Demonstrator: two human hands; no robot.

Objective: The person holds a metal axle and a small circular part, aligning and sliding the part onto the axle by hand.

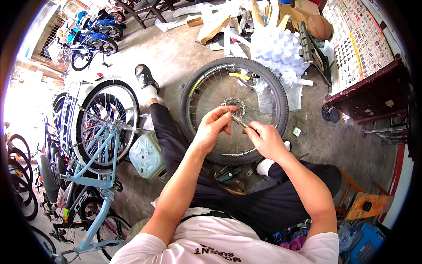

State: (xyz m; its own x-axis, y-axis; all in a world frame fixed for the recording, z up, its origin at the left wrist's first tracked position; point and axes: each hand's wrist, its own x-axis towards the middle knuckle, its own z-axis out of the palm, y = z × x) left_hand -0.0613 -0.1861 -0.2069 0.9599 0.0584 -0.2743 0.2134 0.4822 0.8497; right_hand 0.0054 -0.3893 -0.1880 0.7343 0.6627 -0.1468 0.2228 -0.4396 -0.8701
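Pinching a slim metal piece (239,121) with closed fingers of both left hand (213,127) and right hand (266,141), 1 toward each end, probably to steady it; too small to identify surely. Working above a bicycle wheel (228,100) at upper centre of the frame, between spread legs (169,132), likely for easy reach.

Shows a wheel (241,104) with a rod in front (238,120).

Wears a black, knobbly tyre (282,105) and a dark rim (239,154) with white lettering; sits nearly face-on at the upper middle of the view, hard to tell whether flat or leaning. As for the rod: slim, metallic, tilted down to the right, held near both ends, overlapping the area by the hub; unclear whether touching.
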